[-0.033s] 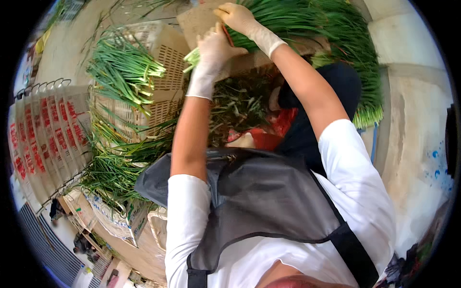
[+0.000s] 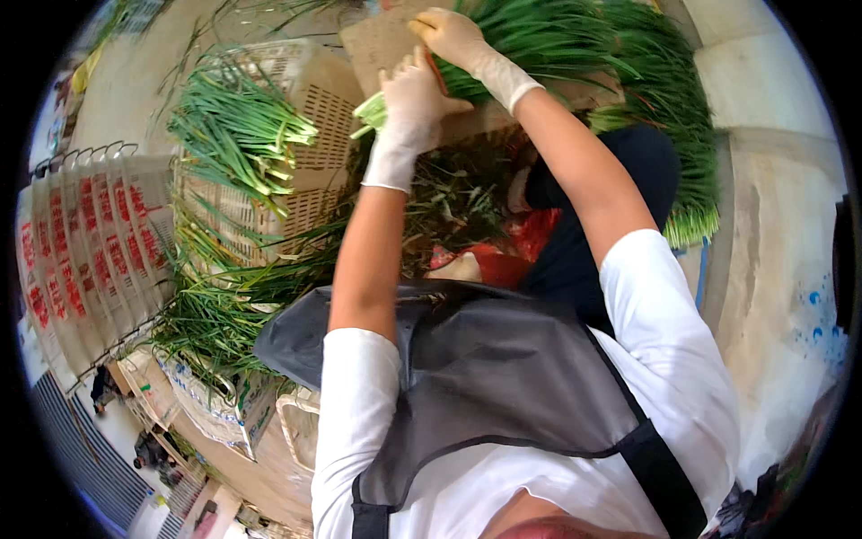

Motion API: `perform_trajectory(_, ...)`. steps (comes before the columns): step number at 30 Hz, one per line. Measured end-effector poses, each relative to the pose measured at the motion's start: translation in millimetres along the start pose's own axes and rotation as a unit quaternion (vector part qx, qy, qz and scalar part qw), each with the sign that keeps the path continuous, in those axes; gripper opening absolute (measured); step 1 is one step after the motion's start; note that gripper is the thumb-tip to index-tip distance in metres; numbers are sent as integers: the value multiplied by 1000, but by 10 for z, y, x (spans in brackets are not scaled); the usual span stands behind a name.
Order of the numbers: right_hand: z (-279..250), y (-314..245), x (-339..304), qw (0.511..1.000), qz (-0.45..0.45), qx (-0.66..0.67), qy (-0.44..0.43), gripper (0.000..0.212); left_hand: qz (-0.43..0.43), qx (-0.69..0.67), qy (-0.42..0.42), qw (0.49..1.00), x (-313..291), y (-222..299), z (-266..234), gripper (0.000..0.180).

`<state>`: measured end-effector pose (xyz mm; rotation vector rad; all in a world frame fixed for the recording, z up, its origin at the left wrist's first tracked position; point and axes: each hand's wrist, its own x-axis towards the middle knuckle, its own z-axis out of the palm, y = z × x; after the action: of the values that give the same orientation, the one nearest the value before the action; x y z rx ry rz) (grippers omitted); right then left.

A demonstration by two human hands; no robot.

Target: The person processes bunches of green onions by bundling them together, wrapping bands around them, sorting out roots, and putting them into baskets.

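Note:
My left hand (image 2: 415,103), in a pale thin glove, lies over a bunch of garlic chives (image 2: 369,113) close to its cut ends. Its thumb points right and its fingers reach across the bunch, gripping it. A reddish-brown band (image 2: 437,74) shows beside the left fingers, against the green stems. Just beyond, my right hand (image 2: 452,38), gloved as well, has its fingers drawn together in a pinch above the leaves. What the right fingers hold is too small to make out. The bunch lies over a brown board (image 2: 377,40), its leaves trailing right.
Left of my hands, more chives (image 2: 247,130) lie on an upturned cream slatted crate (image 2: 328,117). A large pile of chives (image 2: 687,148) lines the right side. Loose trimmings (image 2: 458,184) lie below the hands. Clear bags with red print (image 2: 94,242) hang at far left.
Both hands and the bunch appear slightly farther right and lower, as does most of the scene. The left hand keeps its hold on the bunch, and the right hand stays pinched.

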<state>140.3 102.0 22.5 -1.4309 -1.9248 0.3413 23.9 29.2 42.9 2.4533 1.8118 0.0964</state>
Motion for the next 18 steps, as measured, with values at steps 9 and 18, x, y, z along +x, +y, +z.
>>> perform_trajectory(9, -473, -405, -313, 910, 229, 337, -77, 21, -36, -62, -35, 997, -17, 44, -31, 65)
perform_trajectory(18, -631, -631, -1541, 928, 273, 253, 5, 27, -52, -65, -122, 989, 114, 149, -115, 64)
